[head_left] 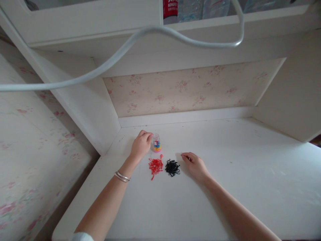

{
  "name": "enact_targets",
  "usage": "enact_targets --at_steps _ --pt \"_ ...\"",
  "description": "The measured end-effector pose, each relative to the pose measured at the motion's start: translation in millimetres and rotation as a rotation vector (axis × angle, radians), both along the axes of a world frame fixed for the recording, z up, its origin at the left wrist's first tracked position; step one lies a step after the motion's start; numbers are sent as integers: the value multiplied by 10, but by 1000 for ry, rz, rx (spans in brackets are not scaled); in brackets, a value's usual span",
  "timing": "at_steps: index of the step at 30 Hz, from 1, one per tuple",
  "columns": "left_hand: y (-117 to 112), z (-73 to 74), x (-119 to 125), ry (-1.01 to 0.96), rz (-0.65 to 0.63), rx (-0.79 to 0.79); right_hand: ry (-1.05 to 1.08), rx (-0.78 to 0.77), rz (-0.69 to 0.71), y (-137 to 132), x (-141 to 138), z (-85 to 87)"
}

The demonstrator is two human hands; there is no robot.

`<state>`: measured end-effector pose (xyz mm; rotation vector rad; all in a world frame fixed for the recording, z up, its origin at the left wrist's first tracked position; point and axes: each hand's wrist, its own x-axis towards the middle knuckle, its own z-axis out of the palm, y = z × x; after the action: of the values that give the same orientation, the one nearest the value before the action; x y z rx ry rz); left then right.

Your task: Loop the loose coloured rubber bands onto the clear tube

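— At the far left of the desk (225, 187), close to the side panel (100, 110): left hand (141, 144), fingers curled round a small clear jar (156, 143) from its left. Stands upright, coloured bits inside.
— And the right hand (194, 164)?
— Lies loose on the desk, fingers lightly bent, nothing seen in it. Sits just right of the black pile (172, 167), fingertips pointing left towards it, barely apart.
— Red pile (155, 165)?
— Just left of the black one, on the near side of the jar, between the two hands; closer to the left wrist with its bracelet (122, 176).
— Room about?
— Back ledge (185, 117) a little beyond the jar, panel close on the left; wide bare desk to the right and near
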<state>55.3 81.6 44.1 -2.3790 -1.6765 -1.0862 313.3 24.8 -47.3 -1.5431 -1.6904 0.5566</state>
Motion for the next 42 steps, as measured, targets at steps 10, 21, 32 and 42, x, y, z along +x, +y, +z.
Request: enact_targets --at_steps 10,21,32,42 --pt "-134 -46 -104 -54 -6 -22 20 5 1 -3 0 -2" --pt "-720 -585 -320 -34 -152 -529 -328 -9 234 272 -390 421" --pt "-836 -544 -407 82 -236 -582 -727 -104 486 554 -795 492" --pt "-885 -527 -394 146 -281 -504 -675 16 471 484 -841 495"
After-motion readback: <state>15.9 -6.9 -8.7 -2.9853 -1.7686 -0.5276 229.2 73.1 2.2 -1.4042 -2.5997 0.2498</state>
